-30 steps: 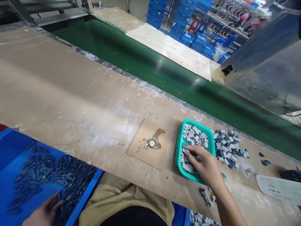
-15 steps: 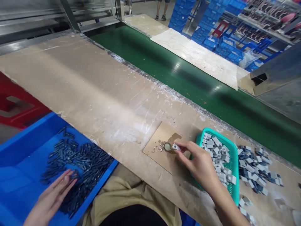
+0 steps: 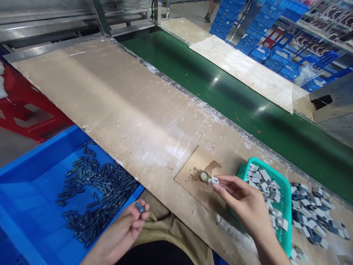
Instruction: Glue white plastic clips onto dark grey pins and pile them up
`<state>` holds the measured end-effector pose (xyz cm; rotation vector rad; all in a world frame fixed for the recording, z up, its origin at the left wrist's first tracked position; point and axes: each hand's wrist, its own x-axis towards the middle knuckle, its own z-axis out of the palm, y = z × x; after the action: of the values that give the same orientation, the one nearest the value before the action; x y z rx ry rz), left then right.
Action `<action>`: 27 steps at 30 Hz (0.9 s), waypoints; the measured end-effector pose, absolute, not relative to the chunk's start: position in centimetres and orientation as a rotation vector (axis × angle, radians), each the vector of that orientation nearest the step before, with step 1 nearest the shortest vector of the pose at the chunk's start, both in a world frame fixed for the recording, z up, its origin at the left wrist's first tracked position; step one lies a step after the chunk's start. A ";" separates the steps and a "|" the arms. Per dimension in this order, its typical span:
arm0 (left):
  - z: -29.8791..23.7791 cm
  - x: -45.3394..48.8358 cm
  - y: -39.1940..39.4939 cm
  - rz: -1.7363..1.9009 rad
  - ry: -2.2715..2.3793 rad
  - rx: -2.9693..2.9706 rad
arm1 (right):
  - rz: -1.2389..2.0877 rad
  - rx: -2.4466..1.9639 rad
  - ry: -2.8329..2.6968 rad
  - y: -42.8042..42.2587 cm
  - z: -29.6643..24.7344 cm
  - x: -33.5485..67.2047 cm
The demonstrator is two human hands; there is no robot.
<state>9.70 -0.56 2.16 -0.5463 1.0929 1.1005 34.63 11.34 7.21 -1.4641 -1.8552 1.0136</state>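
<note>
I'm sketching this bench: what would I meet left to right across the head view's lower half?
Blue bin, dark piece in the left hand, round cap, pale block in the right hand, green basket, pile of gray and dark pieces.

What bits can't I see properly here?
Head view:
Dark piece: partly covered by the left hand.
Green basket: grey pieces hide most of its floor.
Round thing: too small to tell what's inside.
Blue bin: cut off by left and bottom edges.
Distant person's legs: top edge cuts off the rest.

The pale block (image 3: 215,180) looks matt, the tray (image 3: 49,184) and basket (image 3: 286,239) smooth plastic, the tabletop (image 3: 124,110) scuffed.
</note>
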 end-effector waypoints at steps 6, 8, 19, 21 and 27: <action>3.7 15.4 3.6 1.145 0.871 -0.176 | 1.035 -1.422 -1.656 7.5 8.6 33.0; 3.7 16.9 4.4 1.170 0.833 -0.164 | 0.895 -1.399 -1.734 6.7 8.5 32.8; 4.5 18.7 5.0 1.191 0.939 0.099 | 0.989 -1.392 -1.876 6.8 8.2 33.1; 4.3 18.6 5.3 1.198 1.036 0.281 | 1.085 -1.406 -1.798 6.7 7.9 32.9; 4.9 17.9 6.3 1.116 1.246 0.622 | 1.048 -1.529 -1.637 7.0 7.3 34.0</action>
<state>17.90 6.34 4.89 0.6218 1.2464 1.1161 34.02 6.98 7.31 -1.5294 -1.6372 1.0481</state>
